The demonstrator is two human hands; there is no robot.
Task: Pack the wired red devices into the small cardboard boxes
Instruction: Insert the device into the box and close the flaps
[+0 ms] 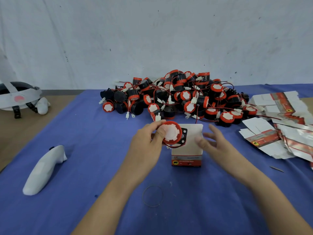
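**Device at the mouth of the box**

The red device [171, 135] is at the open top of the small box [186, 155], pinched by the left hand [147, 141]. The right hand [210, 141] is spread beside the box. It should steady the box, I think, and the wire [176, 147] should be tucked in first.

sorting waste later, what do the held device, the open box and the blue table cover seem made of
Red device: likely moulded plastic, smooth red rim, white face. Box: thin printed cardboard, folded flap, plain white inside. Blue cover: probably cloth, matte, faintly wrinkled.
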